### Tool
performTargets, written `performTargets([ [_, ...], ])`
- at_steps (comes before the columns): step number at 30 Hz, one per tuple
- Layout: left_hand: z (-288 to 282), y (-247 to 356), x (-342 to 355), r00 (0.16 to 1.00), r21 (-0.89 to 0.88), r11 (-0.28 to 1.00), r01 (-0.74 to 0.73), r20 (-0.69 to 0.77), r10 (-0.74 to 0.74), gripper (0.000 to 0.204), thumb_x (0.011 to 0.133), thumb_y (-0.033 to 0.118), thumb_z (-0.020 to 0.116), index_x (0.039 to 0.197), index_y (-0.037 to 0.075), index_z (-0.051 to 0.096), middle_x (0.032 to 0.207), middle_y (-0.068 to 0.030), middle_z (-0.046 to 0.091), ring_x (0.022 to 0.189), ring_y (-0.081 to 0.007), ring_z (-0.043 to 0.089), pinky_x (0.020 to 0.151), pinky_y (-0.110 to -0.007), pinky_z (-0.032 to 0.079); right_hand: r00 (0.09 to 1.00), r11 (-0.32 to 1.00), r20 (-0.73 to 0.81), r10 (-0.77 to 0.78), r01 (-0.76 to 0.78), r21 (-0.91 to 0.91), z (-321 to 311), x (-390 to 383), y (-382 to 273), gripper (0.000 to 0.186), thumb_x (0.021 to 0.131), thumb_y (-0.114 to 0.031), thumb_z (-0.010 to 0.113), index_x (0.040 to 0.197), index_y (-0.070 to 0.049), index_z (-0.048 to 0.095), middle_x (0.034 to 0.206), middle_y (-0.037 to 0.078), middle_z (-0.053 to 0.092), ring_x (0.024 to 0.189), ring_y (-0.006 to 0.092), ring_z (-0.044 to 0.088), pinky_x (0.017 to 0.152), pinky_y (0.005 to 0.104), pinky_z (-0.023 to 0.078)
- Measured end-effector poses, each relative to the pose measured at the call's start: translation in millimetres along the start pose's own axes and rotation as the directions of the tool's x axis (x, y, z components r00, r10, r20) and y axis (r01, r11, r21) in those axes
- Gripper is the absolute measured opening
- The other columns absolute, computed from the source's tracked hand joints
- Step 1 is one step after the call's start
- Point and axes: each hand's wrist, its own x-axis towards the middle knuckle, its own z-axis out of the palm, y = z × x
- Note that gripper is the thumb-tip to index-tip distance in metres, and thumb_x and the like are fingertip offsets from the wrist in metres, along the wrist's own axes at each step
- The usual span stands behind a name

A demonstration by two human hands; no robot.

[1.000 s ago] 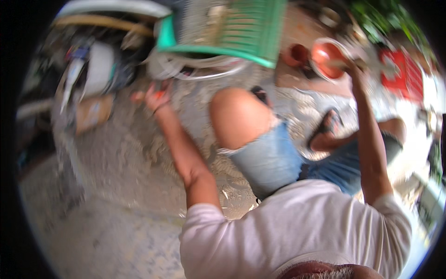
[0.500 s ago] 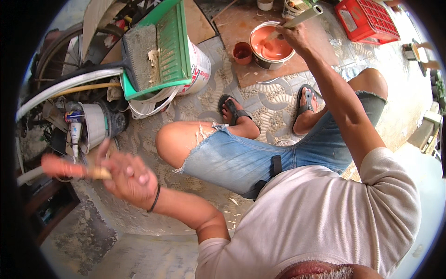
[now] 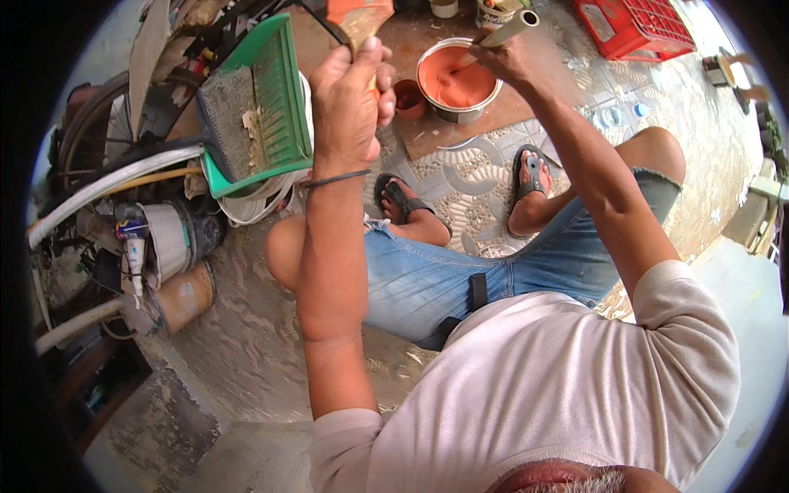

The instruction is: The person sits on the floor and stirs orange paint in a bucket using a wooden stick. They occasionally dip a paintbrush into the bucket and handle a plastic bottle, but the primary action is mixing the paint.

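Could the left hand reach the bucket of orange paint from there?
Probably yes: the bucket is open-topped and looks near, though the left hand has a brush in its grip, and a reddish cup shows between.

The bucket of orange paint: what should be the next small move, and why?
Perhaps a slow stir with the pale tube: the right hand grips it at the bucket, and the orange paint shows a swirl. The left hand holds the brush clear.

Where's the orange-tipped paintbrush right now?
In the head view, the paintbrush is at the top edge, slightly left of centre, held in the left hand, right of the green dustpan.
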Motion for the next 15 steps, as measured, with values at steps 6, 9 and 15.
performTargets([
  [6, -1, 8, -1, 0.997, -0.043, 0.996, -0.077, 0.007, 0.078, 0.027, 0.104, 0.029, 0.064, 0.102, 0.002, 0.063, 0.073, -0.0018, 0.056, 0.049, -0.007, 0.049, 0.041, -0.021, 0.035, 0.935, 0.942, 0.119, 0.335, -0.337, -0.002, -8, -1, -34, 0.018, 0.084, -0.012, 0.077, 0.089, 0.002, 0.067, 0.077, 0.009, 0.069, 0.068, 0.0193, 0.072, 0.054, 0.0325, 0.059],
  [9, 1, 13, 1, 0.997, -0.086, 0.995, -0.057, 0.043, 0.061, 0.027, 0.104, 0.029, 0.063, 0.103, 0.003, 0.064, 0.073, -0.0026, 0.062, 0.05, -0.0103, 0.055, 0.042, -0.024, 0.04, 0.964, 0.927, 0.017, 0.266, -0.261, 0.269, 13, -4, -22, 0.014, 0.084, -0.01, 0.076, 0.089, 0.0, 0.068, 0.076, 0.008, 0.069, 0.069, 0.0189, 0.072, 0.057, 0.0321, 0.06],
  [15, 2, 11, -3, 0.999, -0.032, 0.999, 0.008, -0.037, -0.009, 0.025, 0.108, 0.031, 0.058, 0.099, 0.007, 0.06, 0.067, 0.0024, 0.054, 0.044, -0.0044, 0.045, 0.038, -0.019, 0.031, 0.994, 0.984, 0.104, 0.046, -0.027, -0.176, -2, 2, -49, 0.011, 0.085, -0.01, 0.074, 0.084, 0.0, 0.068, 0.07, 0.01, 0.067, 0.064, 0.0165, 0.069, 0.053, 0.0302, 0.053],
])
